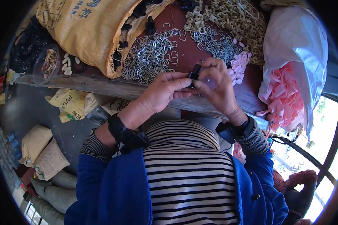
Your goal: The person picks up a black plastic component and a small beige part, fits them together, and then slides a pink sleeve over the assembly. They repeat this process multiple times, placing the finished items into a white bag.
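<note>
Close to the table's near edge, my two hands meet around a small black plastic fitting [195, 69] with a narrow upright end. My left hand [164, 91] pinches its lower part between thumb and fingers. The fingers of my right hand [216, 83] are closed against the fitting's other side; whether they also hold a smaller piece is hidden. Just beyond my left hand lies a heap of bent metal clips [148, 54]. Similar black fittings [150, 25] spill from the mouth of a yellow woven sack [88, 35]. Pale pink pieces [239, 67] lie beside my right hand.
A second heap of metal clips [218, 41] and a pile of beige looped pieces [238, 18] cover the far right. At right a white sack [294, 41] holds pink strips [283, 95]. A clear tub [47, 64] stands far left; full sacks [50, 157] lie below. Another person's arm [302, 183] shows lower right.
</note>
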Motion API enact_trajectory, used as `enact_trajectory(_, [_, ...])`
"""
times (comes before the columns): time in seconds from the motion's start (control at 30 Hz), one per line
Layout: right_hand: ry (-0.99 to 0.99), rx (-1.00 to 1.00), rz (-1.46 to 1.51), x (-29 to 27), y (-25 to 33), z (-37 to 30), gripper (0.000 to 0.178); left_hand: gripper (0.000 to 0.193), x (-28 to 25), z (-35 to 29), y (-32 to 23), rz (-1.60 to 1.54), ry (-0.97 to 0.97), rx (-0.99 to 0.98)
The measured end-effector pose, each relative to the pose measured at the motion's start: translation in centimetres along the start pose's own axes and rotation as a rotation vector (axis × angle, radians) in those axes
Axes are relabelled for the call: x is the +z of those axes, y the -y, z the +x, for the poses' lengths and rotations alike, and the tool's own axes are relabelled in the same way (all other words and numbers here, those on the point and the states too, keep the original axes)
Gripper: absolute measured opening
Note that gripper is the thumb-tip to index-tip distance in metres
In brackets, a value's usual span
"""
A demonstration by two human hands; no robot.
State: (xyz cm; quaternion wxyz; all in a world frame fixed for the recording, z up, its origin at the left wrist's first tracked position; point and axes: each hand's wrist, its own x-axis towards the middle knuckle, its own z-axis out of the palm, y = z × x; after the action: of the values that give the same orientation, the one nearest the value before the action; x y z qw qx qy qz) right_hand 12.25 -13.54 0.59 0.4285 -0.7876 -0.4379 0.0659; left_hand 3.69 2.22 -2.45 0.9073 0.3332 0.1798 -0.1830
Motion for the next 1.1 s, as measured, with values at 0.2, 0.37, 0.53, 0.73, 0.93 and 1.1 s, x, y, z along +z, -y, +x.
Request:
enact_trajectory(0.2, [-0.146,-0.009,-0.364,-0.8,-5.9,7.3,0.013,0.015,-0.4,0.1,-0.9,-0.049,-0.057,0.056])
enact_trajectory(0.37, [-0.003,0.004,-0.712,0.9,-8.5,9.9,0.014,0.014,-0.4,-0.5,-1.5,-0.058,-0.113,0.096])
enact_trajectory(0.53, [-0.046,0.011,-0.516,-1.2,-9.2,7.4,0.012,0.014,-1.0,-0.3,-1.5,-0.076,-0.140,0.148])
enact_trajectory(0.73, [-0.214,0.012,-0.476,-1.5,-8.4,6.9,0.010,0.014,-0.4,0.5,-0.2,-0.125,-0.137,0.123])
enact_trajectory(0.93, [-0.068,-0.111,-0.717,-1.1,-10.0,8.1,0.008,0.012,-0.2,0.5,-0.7,-0.098,-0.127,0.170])
enact_trajectory(1.1, [-0.109,-0.039,-0.403,-0.3,-4.9,5.6,0.008,0.012,-0.7,1.5,-0.6,-0.210,-0.109,0.277])
